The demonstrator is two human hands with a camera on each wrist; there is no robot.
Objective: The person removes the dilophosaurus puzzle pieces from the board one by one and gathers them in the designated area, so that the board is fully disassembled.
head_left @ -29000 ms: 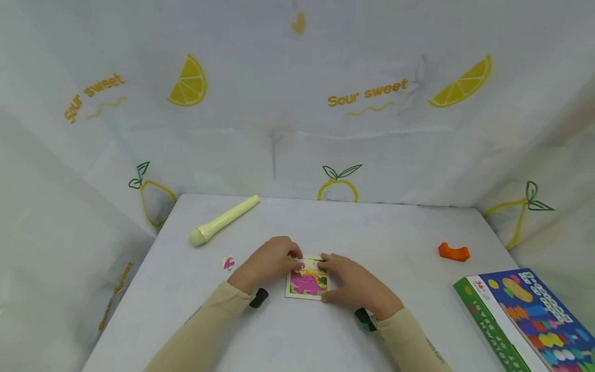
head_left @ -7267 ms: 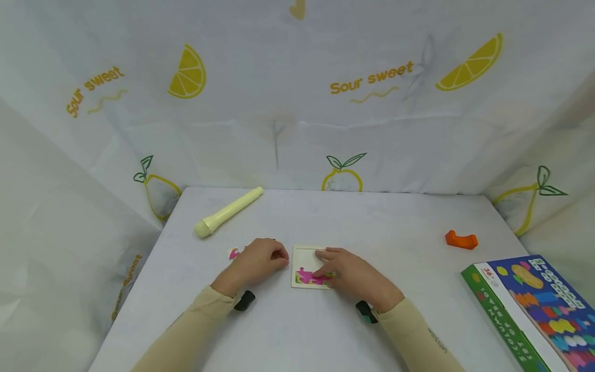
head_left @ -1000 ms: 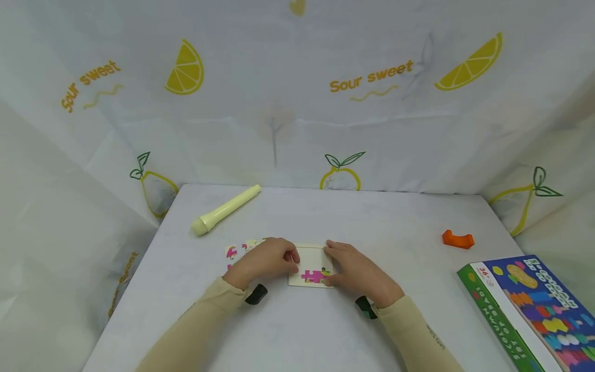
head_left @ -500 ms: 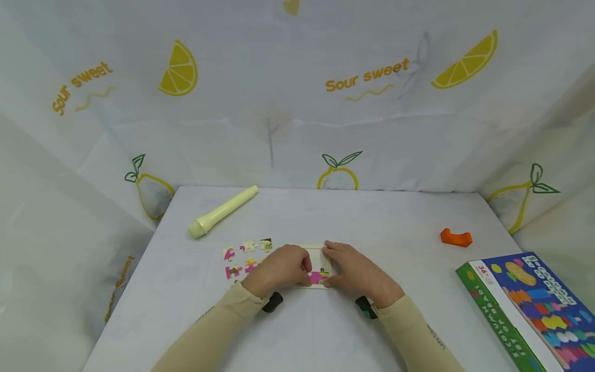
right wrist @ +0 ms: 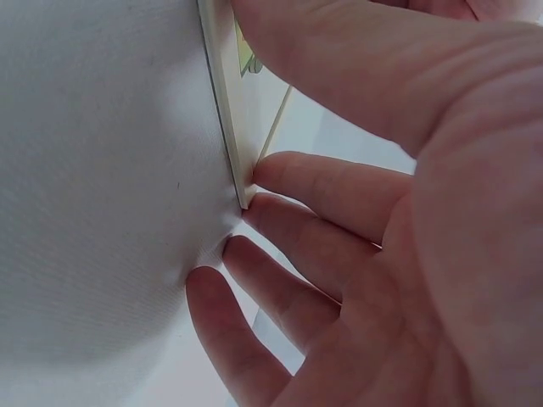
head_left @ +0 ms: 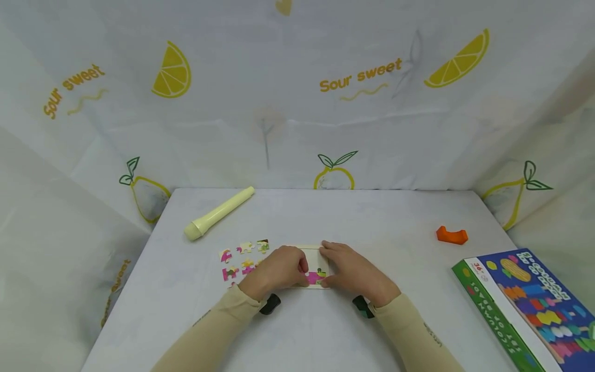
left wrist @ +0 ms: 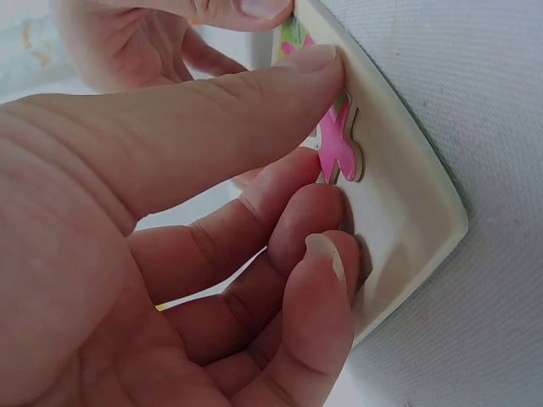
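A small pale puzzle tray lies mid-table, with pink and green jigsaw pieces along its near side. My left hand reaches over the tray's left part. In the left wrist view its thumb and index finger pinch a pink jigsaw piece, while the other fingers bend against the tray floor. At the tray's right side, my right hand holds the edge, index fingertip at the far corner and thumb near the front. Several loose jigsaw pieces lie left of the tray, some hidden by the left hand.
A pale yellow toy microphone lies at the back left. On the right are an orange curved block and a colourful bead-set box. A white lemon-print cloth hangs behind the table.
Over the last second my left hand has shifted right over the tray, uncovering more loose pieces. The tray held a full picture long before; now few pieces show in it. The right hand keeps its hold.
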